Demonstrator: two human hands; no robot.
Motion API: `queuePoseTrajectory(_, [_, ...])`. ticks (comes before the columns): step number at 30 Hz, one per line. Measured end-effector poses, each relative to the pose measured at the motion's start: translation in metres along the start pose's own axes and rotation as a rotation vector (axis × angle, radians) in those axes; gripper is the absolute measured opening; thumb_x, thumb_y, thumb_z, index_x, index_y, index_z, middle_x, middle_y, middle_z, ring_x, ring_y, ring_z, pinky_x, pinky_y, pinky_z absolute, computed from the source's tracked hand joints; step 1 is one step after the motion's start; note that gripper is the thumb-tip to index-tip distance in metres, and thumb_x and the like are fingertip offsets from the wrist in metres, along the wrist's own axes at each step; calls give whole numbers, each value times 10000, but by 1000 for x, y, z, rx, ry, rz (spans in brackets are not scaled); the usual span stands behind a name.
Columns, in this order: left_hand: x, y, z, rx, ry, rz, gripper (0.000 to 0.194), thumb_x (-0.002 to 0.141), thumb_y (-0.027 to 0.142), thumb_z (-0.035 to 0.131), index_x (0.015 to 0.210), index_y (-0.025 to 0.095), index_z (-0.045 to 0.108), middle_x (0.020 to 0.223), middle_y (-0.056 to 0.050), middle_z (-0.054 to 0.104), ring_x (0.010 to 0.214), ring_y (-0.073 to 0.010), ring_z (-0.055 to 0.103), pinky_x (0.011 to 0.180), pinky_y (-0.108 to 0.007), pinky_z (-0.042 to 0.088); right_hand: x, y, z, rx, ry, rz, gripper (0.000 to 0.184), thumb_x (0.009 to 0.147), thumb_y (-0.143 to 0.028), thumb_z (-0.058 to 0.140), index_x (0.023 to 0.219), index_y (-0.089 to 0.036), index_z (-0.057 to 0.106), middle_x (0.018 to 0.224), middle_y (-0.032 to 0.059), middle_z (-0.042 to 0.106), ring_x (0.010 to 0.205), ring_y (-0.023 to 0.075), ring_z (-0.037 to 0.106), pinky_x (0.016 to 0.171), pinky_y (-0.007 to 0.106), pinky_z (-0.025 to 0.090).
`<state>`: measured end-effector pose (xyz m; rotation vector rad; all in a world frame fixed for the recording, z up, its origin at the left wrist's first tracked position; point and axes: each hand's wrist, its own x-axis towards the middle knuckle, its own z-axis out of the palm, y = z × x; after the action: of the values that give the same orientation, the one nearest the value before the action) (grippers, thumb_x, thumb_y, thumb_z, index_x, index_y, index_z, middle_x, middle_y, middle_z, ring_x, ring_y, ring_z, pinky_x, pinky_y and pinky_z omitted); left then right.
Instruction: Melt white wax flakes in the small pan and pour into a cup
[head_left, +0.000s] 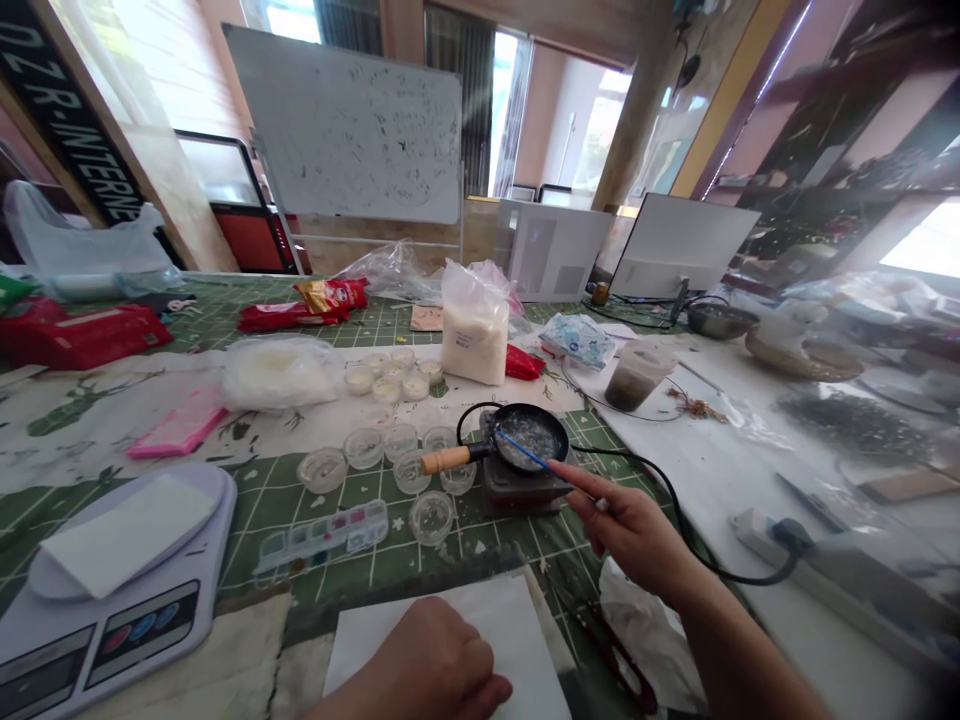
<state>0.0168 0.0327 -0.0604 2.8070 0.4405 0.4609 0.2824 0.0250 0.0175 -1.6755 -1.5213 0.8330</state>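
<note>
Resting on a white sheet of paper [534, 640], the person's left hand [431, 655] is curling into a loose fist; I can't tell whether anything is inside it. Across from it, the right hand [630, 525] is pinching a thin blue stick [523, 449] between closed fingers, and the stick's far end is reaching into a small round black frying pan [551, 428]. That pan is sitting on a squat grey hotplate [517, 492], its pale wooden handle [445, 460] pointing leftward over a cluster of clear round plastic cups [364, 447]. Pale, glistening bits are showing inside the pan, too small for me to make out. Dark-red-handled scissors [628, 668] are lying below the right forearm, beside a crumpled white tissue [641, 620]. Farther left, a white digital scale [214, 570] is holding a white slab [127, 535].
</note>
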Motion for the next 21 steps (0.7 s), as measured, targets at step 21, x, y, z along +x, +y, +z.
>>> queuePoseTrajectory(21, [0,0,0,8,5,6,318,919,261,465,612,192,506,565,5,596,477,-142,503,498,-315,264,2,4,-4,84,239,65,591,871,-538,503,1278,-124,618,486,-61,379,443,98,357,426,215,301])
